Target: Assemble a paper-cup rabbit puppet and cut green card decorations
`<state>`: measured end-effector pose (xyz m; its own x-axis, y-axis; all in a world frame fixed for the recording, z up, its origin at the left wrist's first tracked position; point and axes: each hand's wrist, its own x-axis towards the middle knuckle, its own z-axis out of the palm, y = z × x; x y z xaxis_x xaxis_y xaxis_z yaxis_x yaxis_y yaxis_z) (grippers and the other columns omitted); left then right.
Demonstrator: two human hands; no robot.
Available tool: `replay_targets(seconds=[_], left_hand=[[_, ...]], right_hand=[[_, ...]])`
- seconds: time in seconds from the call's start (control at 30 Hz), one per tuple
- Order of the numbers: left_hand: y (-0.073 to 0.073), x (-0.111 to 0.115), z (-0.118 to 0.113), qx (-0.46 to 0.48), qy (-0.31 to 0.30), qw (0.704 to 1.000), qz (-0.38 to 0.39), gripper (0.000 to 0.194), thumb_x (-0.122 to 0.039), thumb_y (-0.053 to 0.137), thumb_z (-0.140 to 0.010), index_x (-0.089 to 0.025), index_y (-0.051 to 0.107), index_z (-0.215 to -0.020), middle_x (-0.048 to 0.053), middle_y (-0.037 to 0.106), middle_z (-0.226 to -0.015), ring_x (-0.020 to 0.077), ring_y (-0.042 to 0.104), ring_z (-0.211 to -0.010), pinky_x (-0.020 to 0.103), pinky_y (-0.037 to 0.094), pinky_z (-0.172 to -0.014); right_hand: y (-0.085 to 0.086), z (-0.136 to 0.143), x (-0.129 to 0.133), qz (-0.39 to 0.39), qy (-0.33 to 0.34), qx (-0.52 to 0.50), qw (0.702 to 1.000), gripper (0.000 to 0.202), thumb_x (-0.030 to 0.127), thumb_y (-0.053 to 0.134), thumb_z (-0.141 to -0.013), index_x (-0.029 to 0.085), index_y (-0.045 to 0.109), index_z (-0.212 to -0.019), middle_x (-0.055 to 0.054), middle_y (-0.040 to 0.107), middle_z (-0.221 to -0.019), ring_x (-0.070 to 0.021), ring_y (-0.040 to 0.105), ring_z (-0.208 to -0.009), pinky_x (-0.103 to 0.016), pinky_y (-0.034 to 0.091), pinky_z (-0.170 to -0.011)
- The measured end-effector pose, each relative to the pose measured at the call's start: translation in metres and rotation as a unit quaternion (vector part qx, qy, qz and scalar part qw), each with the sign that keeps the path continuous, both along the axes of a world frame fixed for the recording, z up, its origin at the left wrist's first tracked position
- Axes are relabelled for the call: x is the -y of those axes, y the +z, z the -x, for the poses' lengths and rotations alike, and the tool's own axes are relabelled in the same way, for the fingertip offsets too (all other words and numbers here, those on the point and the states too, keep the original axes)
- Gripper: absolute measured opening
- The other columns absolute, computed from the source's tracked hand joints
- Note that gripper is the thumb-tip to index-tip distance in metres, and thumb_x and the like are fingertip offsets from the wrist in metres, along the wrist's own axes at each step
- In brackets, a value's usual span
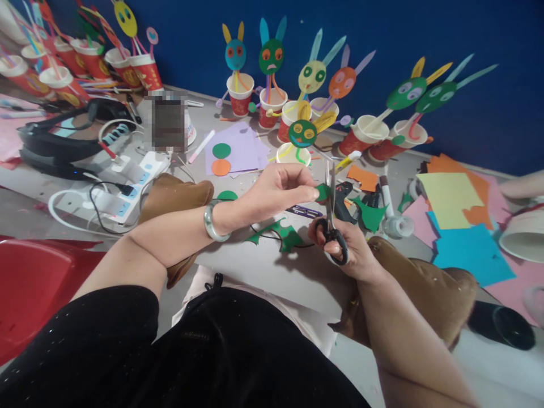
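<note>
My left hand pinches a small piece of green paper between thumb and fingertips, above the middle of the table. Black-handled scissors sit in my right hand, with fingers through the loops and the blades pointing up. The green paper touches the blades; whether they are cutting into it I cannot tell. Below my hands lie jagged green paper scraps and a purple-handled tool. A larger green scrap rests to the right of the scissors.
Red paper cups with paper rabbit heads line the blue wall. Purple sheets bear green and orange discs. To the left are a power strip and a black headset; to the right, blue paper, a glue gun and a small jar.
</note>
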<state>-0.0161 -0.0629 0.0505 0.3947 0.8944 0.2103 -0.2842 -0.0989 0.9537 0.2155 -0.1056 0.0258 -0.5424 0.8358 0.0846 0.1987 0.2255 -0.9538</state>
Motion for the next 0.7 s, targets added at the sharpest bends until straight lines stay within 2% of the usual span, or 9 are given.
replay_targets(seconds=[0.7], left_hand=[[0.0042,-0.0004,0.0001,-0.004,0.011,1.0,0.006,0.049,-0.057,0.093,-0.079,-0.02,0.062,-0.073,-0.002,0.057,-0.071,0.0093,0.047,-0.067,0.029,0.041,-0.062]], right_hand=[[0.0033,0.0027,0.0,0.027,-0.015,0.01,0.999,0.077,0.095,0.074,-0.076,0.022,0.054,-0.065,-0.001,0.058,-0.067,-0.0167,0.05,-0.063,-0.033,0.037,-0.061]])
